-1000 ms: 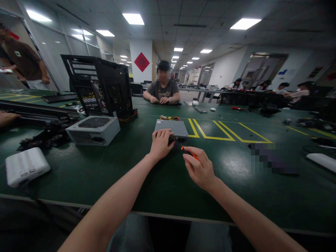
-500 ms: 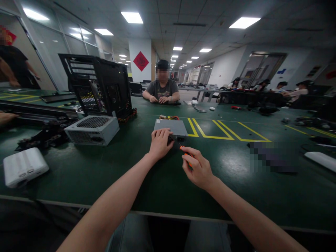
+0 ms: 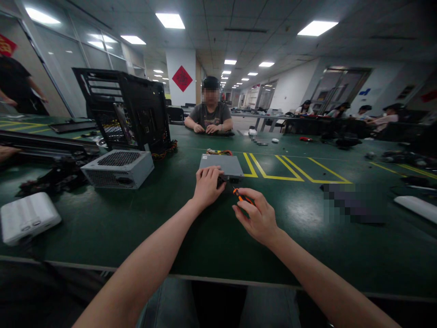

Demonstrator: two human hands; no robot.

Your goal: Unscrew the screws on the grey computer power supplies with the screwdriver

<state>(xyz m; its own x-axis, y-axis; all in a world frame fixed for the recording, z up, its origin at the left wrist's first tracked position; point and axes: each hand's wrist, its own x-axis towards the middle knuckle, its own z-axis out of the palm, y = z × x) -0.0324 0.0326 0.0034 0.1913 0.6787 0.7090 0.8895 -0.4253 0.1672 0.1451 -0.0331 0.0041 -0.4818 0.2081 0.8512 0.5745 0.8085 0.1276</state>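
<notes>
Where the right hand (image 3: 254, 214) grips: an orange-and-black screwdriver (image 3: 236, 192) is pinched in its fingers (how hard the thumb presses, I cannot tell), shaft aimed at eleven o'clock.
Left hand (image 3: 207, 184): clasps the grey box (image 3: 227, 163), fingers over the top, thumb by its near face.
Grey box: flat on the green table (image 3: 218, 241), twelve o'clock from the wearer; the driver sits at its five o'clock, contact too small to tell.
Steady driving: best, I judge, to press the box down, align the shaft squarely and guard the left thumb from slips.
Count, clocked from the grey box: one cable bundle (image 3: 221, 152) at twelve, one vented box (image 3: 118, 169) at nine, one black computer case (image 3: 139, 109) at ten, one seated person (image 3: 211, 114) beyond, at twelve.
</notes>
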